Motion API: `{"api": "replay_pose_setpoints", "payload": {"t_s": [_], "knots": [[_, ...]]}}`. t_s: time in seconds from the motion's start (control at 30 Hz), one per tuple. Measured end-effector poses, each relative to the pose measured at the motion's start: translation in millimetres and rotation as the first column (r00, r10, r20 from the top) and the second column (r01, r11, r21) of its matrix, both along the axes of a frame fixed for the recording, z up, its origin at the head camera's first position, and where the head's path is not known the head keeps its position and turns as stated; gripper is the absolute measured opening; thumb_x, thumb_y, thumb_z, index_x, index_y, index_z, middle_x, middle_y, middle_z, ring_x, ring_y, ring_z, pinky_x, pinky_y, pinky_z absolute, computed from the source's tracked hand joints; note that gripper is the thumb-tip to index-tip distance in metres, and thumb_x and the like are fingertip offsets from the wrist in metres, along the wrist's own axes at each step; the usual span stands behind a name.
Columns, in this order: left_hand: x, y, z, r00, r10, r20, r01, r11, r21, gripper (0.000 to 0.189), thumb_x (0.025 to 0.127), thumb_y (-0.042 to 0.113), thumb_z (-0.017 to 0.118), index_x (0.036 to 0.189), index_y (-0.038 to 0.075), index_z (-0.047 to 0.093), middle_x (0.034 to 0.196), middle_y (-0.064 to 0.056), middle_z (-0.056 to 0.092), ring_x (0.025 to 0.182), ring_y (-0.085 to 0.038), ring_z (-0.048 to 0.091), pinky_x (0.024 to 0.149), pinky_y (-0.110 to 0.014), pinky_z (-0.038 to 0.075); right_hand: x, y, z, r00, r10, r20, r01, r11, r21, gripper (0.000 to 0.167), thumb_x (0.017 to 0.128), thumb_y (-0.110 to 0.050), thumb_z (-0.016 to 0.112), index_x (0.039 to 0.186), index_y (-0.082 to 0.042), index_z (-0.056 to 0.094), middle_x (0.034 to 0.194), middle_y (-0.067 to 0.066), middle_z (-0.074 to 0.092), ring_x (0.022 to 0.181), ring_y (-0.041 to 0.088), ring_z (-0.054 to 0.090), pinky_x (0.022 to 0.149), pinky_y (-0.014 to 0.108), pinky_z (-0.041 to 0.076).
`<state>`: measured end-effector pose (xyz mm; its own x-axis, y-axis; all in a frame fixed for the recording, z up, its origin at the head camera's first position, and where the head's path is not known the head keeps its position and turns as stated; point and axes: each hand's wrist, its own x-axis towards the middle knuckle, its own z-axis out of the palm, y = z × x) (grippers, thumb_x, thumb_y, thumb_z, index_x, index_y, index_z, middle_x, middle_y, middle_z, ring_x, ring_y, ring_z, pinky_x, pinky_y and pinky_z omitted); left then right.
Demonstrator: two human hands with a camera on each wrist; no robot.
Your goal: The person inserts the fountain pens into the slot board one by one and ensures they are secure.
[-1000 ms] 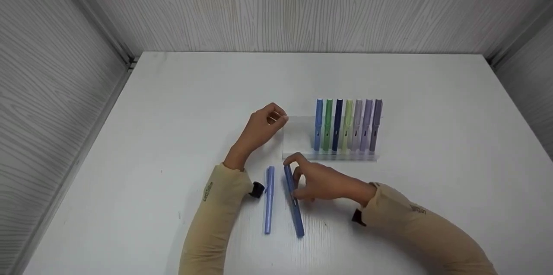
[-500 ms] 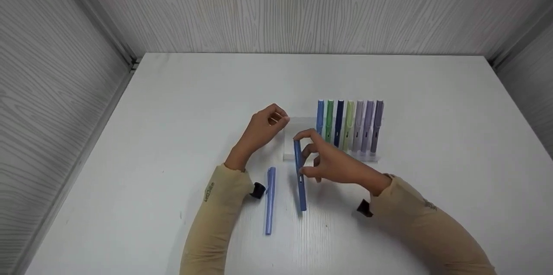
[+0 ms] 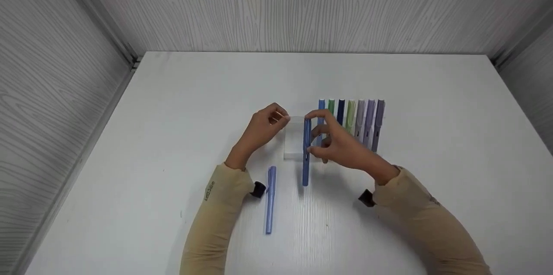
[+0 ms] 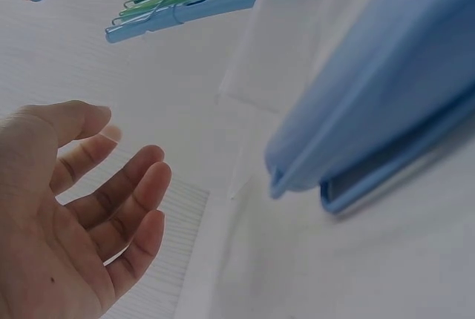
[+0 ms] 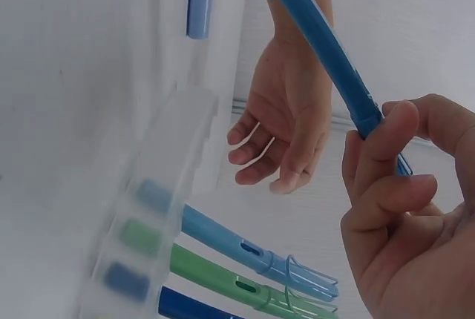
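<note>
In the head view my right hand (image 3: 341, 145) pinches a blue pen (image 3: 306, 167) between thumb and fingers. The pen is raised nearly upright and overlaps the front of a clear pen stand (image 3: 293, 139). My left hand (image 3: 264, 126) hovers by the stand's left end, its fingers loosely curled around nothing, as the left wrist view confirms. On the table between my forearms lies a periwinkle pen (image 3: 270, 201), which looms large in the left wrist view. Several pens stand in a row in the stand, from a light blue pen (image 5: 230, 241) to a dark purple pen (image 3: 379, 115).
A green pen (image 5: 215, 271) and a navy pen (image 5: 185, 306) follow the light blue one in the row. The white table (image 3: 207, 89) meets a wood-grain panel (image 3: 302, 7) at the back, with more panels at both sides.
My right hand has lifted the blue pen off the table and carried it up and slightly right to the stand, turning it more upright. The left hand has stayed in place.
</note>
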<state>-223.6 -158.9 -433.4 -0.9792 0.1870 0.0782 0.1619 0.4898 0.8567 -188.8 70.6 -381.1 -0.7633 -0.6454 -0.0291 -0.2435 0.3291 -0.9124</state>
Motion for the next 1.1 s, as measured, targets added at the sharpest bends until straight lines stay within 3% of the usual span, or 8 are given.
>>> {"api": "replay_pose_setpoints", "payload": {"t_s": [0.2, 0.33, 0.6, 0.8, 0.93, 1.1], "knots": [[-0.8, -0.5, -0.2, 1.0, 0.004, -0.001, -0.004, 1.0, -0.003, 0.02, 0.096, 0.028, 0.058, 0.105, 0.011, 0.062, 0.102, -0.009, 0.068, 0.091, -0.02, 0.06, 0.082, -0.032, 0.049, -8.8, 2.5, 6.8, 0.999, -0.048, -0.025, 0.048, 0.999, -0.003, 0.067, 0.089, -0.005, 0.064, 0.141, -0.02, 0.024, 0.107, 0.016, 0.056, 0.056, 0.03, 0.057, 0.058, 0.036, 0.052], [-0.9, -0.3, -0.1, 1.0, -0.001, -0.014, 0.001, 1.0, -0.009, 0.02, 0.096, 0.028, 0.058, 0.106, 0.01, 0.062, 0.101, -0.009, 0.068, 0.09, -0.02, 0.061, 0.082, -0.032, 0.049, -12.8, 3.3, 7.2, 0.995, -0.078, -0.054, 0.079, 0.997, 0.0, 0.067, 0.09, -0.005, 0.064, 0.141, -0.021, 0.024, 0.108, 0.016, 0.056, 0.058, 0.032, 0.058, 0.06, 0.042, 0.053], [-1.1, -0.8, -1.3, 1.0, -0.008, 0.004, 0.008, 1.0, -0.007, 0.02, 0.097, 0.028, 0.057, 0.106, 0.012, 0.062, 0.101, -0.008, 0.069, 0.09, -0.019, 0.062, 0.081, -0.032, 0.05, -19.7, 3.9, 1.0, 0.993, -0.1, -0.059, 0.101, 0.995, 0.023, 0.066, 0.09, -0.007, 0.064, 0.14, -0.024, 0.025, 0.109, 0.015, 0.054, 0.058, 0.028, 0.056, 0.059, 0.03, 0.051], [-1.4, -0.2, -0.6, 1.0, -0.002, 0.004, 0.002, 1.0, -0.013, 0.02, 0.096, 0.029, 0.058, 0.105, 0.011, 0.062, 0.101, -0.008, 0.069, 0.089, -0.019, 0.063, 0.08, -0.032, 0.05, -24.3, 6.0, -0.6, 0.987, -0.135, -0.089, 0.14, 0.989, 0.043, 0.066, 0.09, -0.006, 0.064, 0.139, -0.025, 0.025, 0.111, 0.015, 0.055, 0.071, 0.034, 0.062, 0.063, 0.034, 0.054], [-1.0, -0.3, -0.6, 1.0, -0.002, 0.006, 0.002, 1.0, -0.015, 0.019, 0.096, 0.029, 0.058, 0.105, 0.012, 0.062, 0.101, -0.007, 0.069, 0.09, -0.019, 0.063, 0.08, -0.033, 0.05, -26.0, 8.2, -2.0, 0.981, -0.15, -0.122, 0.159, 0.985, 0.067, 0.066, 0.09, -0.006, 0.064, 0.139, -0.025, 0.024, 0.114, 0.016, 0.055, 0.072, 0.032, 0.062, 0.065, 0.034, 0.054], [-0.8, -0.7, 0.0, 1.0, -0.003, 0.003, 0.003, 1.0, -0.013, 0.019, 0.096, 0.028, 0.058, 0.105, 0.012, 0.062, 0.099, -0.008, 0.07, 0.088, -0.02, 0.064, 0.079, -0.033, 0.05, -27.1, 9.3, -2.7, 0.974, -0.151, -0.17, 0.164, 0.984, 0.068, 0.065, 0.091, -0.007, 0.064, 0.14, -0.025, 0.024, 0.113, 0.014, 0.056, 0.063, 0.024, 0.058, 0.062, 0.029, 0.051]]}}
